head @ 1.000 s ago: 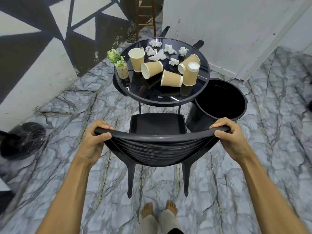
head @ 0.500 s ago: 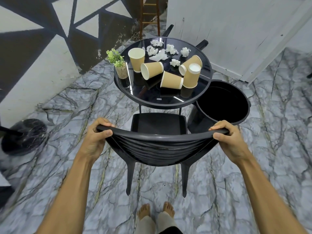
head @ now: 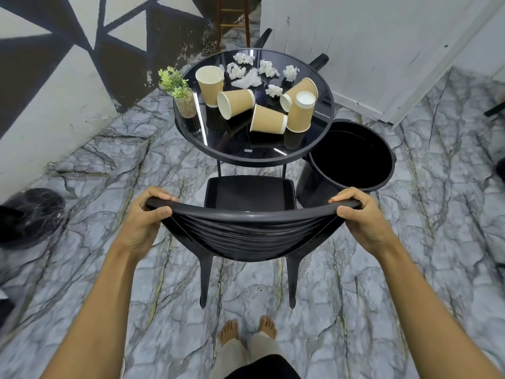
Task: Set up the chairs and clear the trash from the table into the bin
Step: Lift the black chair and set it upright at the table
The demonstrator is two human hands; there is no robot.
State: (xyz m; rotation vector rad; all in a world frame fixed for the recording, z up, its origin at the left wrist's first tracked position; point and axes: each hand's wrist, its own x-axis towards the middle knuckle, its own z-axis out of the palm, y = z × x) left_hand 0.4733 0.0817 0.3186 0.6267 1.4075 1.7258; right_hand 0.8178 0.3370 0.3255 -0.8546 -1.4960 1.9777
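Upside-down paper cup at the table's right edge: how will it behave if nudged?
The inverted cup already leans on a toppled cup, so it probably tips easily. Likely light, being paper. Once down, its tapered shape would likely roll in an arc.

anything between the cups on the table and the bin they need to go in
Nothing visible. The bin stands open, no lid, right beside the table on its right. The paper cups and crumpled tissues have a clear path over the rim.
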